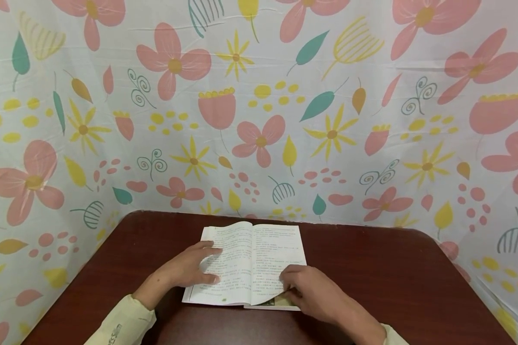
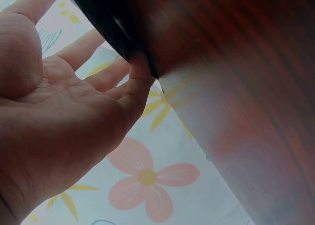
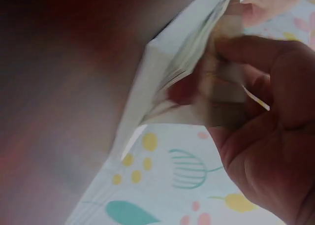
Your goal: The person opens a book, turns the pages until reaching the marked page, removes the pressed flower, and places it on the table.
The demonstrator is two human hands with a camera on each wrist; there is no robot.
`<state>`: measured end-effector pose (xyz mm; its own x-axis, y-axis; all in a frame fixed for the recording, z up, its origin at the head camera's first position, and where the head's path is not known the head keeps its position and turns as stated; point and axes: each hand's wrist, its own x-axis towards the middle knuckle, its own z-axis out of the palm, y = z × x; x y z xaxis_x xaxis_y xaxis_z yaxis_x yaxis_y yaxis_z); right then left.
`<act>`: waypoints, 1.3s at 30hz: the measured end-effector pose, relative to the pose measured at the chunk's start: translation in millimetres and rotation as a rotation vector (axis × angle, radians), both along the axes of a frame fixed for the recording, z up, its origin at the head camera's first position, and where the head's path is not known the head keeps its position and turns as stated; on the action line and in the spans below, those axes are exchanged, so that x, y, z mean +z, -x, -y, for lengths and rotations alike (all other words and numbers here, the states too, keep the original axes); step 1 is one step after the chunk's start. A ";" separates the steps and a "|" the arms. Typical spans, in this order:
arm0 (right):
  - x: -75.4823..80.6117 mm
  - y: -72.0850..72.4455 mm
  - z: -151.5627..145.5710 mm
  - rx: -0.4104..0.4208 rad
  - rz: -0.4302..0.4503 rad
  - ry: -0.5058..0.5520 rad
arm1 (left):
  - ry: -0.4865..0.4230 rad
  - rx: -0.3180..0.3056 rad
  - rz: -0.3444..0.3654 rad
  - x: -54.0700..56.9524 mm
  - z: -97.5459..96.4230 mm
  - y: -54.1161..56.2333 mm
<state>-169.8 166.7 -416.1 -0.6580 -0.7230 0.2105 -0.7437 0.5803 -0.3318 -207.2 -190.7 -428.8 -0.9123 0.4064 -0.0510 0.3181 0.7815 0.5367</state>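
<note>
Book (image 1: 249,263). Head view: lay open on the table (image 1: 147,239), beneath the left hand (image 1: 192,266), spread across the left page (image 1: 235,263). Was pinched by the right hand (image 1: 308,287) at the near outer corner of the right page (image 1: 272,254), curled up over a picture (image 1: 279,301) mostly covered. Judged light, limp-leaved and easily creased; best lifted one leaf at a time by a free corner. Bore print too small to read. Left wrist view: showed palm and fingers against a dark edge (image 2: 106,23), not surely identifiable. Right wrist view: showed parted, blurred leaves (image 3: 197,52), with fingertips partly hidden.
</note>
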 end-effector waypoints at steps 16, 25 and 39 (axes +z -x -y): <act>-7.2 -5.8 -3.3 -0.289 0.429 0.468 | -0.001 -0.015 0.004 -1.2 1.5 -1.5; -5.3 -10.2 31.4 -0.068 0.459 0.394 | -0.138 0.055 0.063 -1.5 1.6 2.4; -8.2 -14.1 50.8 -0.050 0.207 0.180 | -0.397 0.277 0.126 5.8 4.0 9.6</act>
